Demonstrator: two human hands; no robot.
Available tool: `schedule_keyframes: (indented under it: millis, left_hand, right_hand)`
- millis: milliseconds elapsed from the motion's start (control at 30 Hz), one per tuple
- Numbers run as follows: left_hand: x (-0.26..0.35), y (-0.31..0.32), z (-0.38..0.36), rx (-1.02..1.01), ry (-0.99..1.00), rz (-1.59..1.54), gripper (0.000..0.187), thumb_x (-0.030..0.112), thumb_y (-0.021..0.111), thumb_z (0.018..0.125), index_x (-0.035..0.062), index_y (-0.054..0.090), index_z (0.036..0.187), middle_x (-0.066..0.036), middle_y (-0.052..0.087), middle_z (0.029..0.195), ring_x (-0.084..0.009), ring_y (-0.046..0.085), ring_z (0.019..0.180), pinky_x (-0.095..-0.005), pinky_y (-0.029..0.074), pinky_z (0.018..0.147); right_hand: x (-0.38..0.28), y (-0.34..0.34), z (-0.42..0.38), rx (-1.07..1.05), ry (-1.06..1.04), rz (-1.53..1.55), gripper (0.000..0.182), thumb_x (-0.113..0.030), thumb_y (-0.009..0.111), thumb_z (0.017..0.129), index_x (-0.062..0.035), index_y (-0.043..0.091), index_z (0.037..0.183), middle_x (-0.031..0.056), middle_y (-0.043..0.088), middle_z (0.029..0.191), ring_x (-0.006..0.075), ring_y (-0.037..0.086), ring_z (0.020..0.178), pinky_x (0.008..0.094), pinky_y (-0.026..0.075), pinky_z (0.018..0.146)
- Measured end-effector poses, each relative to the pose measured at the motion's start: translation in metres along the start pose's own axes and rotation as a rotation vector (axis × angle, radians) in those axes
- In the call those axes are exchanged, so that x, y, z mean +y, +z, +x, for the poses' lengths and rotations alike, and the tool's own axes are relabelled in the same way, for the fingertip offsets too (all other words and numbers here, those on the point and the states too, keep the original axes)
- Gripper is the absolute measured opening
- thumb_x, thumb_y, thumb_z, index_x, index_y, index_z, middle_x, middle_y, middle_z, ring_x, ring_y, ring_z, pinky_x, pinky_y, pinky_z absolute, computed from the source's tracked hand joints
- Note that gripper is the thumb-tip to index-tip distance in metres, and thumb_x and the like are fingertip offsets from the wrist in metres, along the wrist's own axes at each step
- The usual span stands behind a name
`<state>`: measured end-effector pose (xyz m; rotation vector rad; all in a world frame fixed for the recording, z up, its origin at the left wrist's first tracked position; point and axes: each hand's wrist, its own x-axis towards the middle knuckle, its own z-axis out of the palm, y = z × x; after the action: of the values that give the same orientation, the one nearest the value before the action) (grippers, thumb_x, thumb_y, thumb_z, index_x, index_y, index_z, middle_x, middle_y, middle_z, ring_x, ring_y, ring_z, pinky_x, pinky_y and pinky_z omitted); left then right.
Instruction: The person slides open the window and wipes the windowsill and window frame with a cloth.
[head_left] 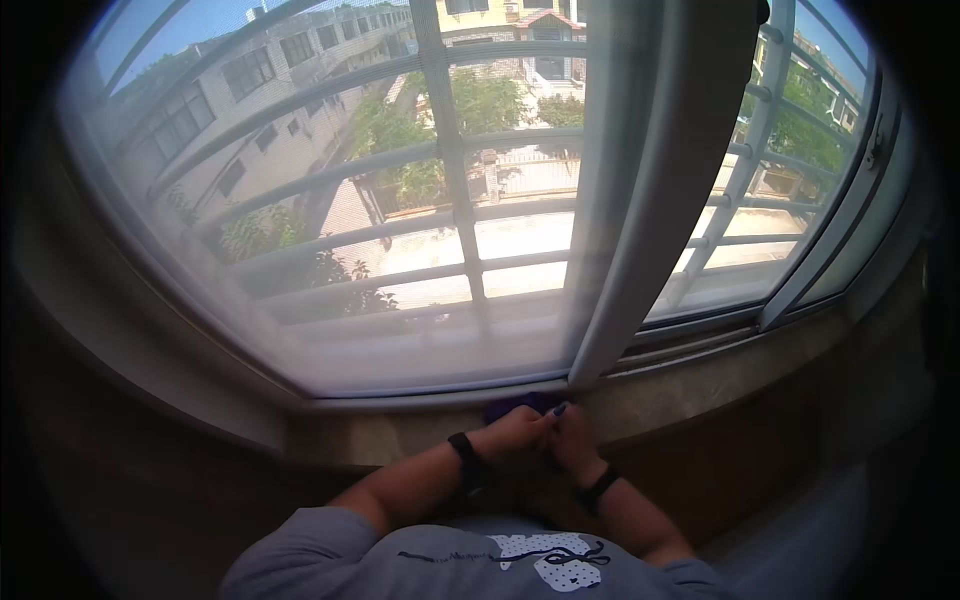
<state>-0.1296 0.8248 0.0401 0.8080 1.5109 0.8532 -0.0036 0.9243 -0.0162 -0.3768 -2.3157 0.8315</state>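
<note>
My left hand and my right hand are pressed close together on the stone window sill, just below the window frame. Both are closed around a dark purple cloth that pokes out above my fingers against the bottom rail. A black band sits on each wrist. Most of the cloth is hidden by my hands.
A large sliding window with a mesh screen fills the view, its vertical frame post meeting the sill right above my hands. White security bars run outside. The window track continues to the right. Buildings and trees lie beyond.
</note>
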Motion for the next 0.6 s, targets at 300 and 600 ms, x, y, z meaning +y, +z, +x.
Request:
schedule_keyframes:
  millis: [300,600]
  left_hand:
    - [-0.007,-0.039,-0.020,0.357,0.145,0.411,0.054,0.050,0.045,0.093,0.0015,0.067,0.080,-0.016,0.064,0.071,-0.0311,0.061,0.065,-0.0377,0.047,0.063]
    - [-0.042,-0.083,-0.073,0.291,-0.174,0.229,0.068,0.059,0.041,0.092,-0.0005,0.065,0.070,-0.009,0.059,0.059,-0.0175,0.055,0.052,-0.0319,0.045,0.052]
  right_hand:
    - [-0.025,0.028,0.017,-0.244,-0.076,0.143,0.007,-0.012,0.061,0.077,-0.0072,0.060,0.082,0.0134,0.059,0.075,0.0353,0.056,0.072,0.0461,0.045,0.064]
    - [-0.075,0.071,0.031,-0.397,-0.354,0.237,0.016,-0.015,0.063,0.070,-0.0075,0.062,0.085,0.0137,0.061,0.089,0.0351,0.058,0.082,0.0444,0.046,0.070]
